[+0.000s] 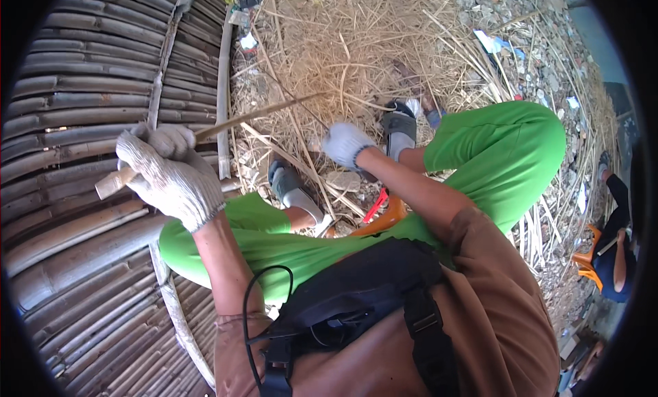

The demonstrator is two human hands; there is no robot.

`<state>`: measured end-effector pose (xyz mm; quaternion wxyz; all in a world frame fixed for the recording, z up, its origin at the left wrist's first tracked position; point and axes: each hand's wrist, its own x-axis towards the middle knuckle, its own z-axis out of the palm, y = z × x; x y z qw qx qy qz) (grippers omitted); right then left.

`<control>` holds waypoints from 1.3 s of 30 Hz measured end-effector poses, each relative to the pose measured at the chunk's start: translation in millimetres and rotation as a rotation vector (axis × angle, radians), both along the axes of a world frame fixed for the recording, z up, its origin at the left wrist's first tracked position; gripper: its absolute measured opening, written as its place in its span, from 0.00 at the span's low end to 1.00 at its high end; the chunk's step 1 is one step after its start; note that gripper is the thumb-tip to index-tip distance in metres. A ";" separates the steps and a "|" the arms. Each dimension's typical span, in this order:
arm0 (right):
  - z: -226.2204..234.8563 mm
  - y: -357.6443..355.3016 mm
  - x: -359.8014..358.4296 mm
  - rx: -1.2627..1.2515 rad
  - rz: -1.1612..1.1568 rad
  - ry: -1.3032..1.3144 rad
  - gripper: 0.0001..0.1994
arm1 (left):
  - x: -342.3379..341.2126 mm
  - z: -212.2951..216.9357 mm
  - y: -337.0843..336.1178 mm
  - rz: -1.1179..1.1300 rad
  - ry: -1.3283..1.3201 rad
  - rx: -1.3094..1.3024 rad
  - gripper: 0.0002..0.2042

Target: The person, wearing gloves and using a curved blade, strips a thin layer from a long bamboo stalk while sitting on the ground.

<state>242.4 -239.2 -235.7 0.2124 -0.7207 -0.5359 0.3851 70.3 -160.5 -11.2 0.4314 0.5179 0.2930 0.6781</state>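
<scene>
My left hand (pixel 171 167), in a white knitted glove, is wrapped around a flat bamboo strip (pixel 257 114). One cut end of the strip juts out past the left side of the fist; the long part runs right and slightly upward over the straw. My right hand (pixel 348 145), gloved too, is closed in front of my right foot, apart from the strip. A thin dark line meets its upper left side; whether that is a blade or a sliver I cannot make out, and the fingers are mostly hidden behind the back of the glove.
Bamboo slatting (pixel 82 99) spans the left side. Pale shavings (pixel 356 40) cover the ground ahead, with rubble and scraps at right. Under me is an orange stool (pixel 389 215), with something red beside it. Another person (pixel 613 239) sits at the far right, holding a stick.
</scene>
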 end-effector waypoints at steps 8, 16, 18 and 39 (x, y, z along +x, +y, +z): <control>122.7 7.9 -55.7 0.220 0.126 0.120 0.22 | -19.0 -9.9 10.7 0.033 0.007 -0.017 0.21; -75.3 3.8 41.0 -0.204 -0.118 -0.059 0.21 | -14.2 -13.6 18.3 0.001 -0.012 -0.001 0.20; -45.7 25.1 13.3 -0.218 0.068 -0.084 0.21 | -22.5 -14.7 27.2 0.028 -0.037 0.012 0.22; -159.1 1.0 59.8 -0.210 0.166 -0.306 0.18 | -35.6 -13.8 41.7 0.130 -0.101 -0.055 0.17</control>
